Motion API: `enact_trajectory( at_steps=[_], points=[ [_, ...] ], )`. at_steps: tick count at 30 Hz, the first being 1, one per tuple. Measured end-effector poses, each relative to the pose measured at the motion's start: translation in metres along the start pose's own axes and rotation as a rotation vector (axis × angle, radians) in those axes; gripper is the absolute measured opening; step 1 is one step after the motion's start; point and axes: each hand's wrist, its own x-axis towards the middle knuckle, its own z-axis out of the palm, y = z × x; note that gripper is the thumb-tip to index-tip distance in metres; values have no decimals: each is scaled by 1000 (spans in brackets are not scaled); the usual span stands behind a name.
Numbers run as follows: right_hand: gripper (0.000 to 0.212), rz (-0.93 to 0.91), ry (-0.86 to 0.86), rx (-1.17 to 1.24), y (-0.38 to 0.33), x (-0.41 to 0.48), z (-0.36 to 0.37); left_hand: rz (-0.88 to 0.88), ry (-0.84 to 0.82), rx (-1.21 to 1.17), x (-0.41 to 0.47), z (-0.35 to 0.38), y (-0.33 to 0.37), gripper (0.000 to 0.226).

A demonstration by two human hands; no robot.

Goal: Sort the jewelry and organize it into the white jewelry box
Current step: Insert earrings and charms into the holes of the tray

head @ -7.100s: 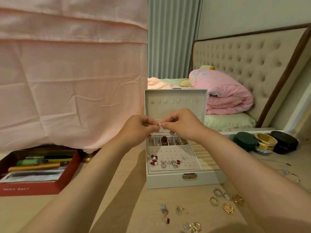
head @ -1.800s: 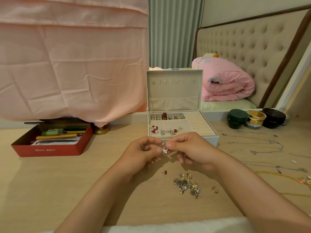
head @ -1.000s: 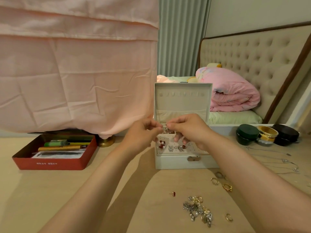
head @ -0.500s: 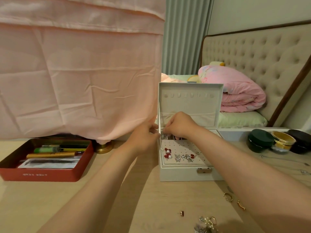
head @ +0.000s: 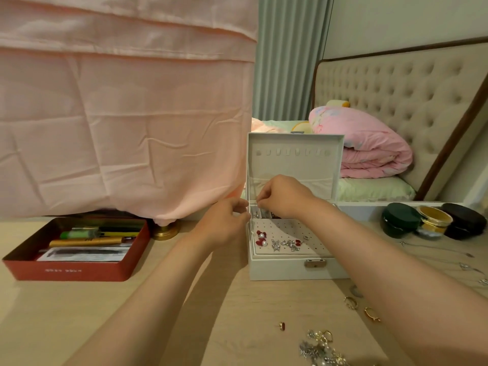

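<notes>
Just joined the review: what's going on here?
A person is sorting jewelry into an open white jewelry box on a table. The right hand pinches over the small back compartments. The left hand is curled at the box's left edge. Whether either holds a piece is too small to tell. Earrings sit on the holed panel, while rings and a pile lie outside.

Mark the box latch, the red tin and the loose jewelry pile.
box latch point(head: 315, 263): head view, centre of the metal clasp.
red tin point(head: 71, 270): head view, front wall.
loose jewelry pile point(head: 318, 348): head view, silver cluster.

matt wood table point(head: 79, 313), creased pink cloth point(head: 118, 114)
</notes>
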Motion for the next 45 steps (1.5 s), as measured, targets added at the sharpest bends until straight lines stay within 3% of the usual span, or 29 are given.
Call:
enact_trajectory(
  at_steps=[5,7,13,16,19,24,27,29,32,35,38,45],
  points=[
    [8,-108,89,95,2,-63,-25,104,200,21,-41,-3,20,15],
    [7,-146,46,173,6,-100,-32,184,218,18,-64,0,30,12],
    [17,-146,-373,158,25,-176,-31,283,-145,66,-115,18,49,8],
    [33,-124,-477,-15,37,-186,-22,233,-331,110,-129,32,50,10],
    [35,-123,-523,-28,48,-187,-8,282,-352,215,-136,44,41,11],
    [18,-126,-401,43,60,-180,12,315,-85,204,-130,46,30,5],
    [14,-142,-323,73,57,-170,9,235,203,34,-112,34,30,12],
    [8,-161,-184,135,48,-157,2,126,303,-89,-94,25,25,10],
    [16,-186,34,75,34,-124,-4,-79,218,-157,-62,17,11,30],
    [28,-231,115,-230,25,-82,2,-147,20,-114,-39,15,4,48],
    [34,-214,33,-359,18,-53,9,-96,-70,-90,-25,16,7,43],
    [34,-253,-60,-319,17,-25,12,-50,-94,-145,-12,14,3,21]
  ],
)
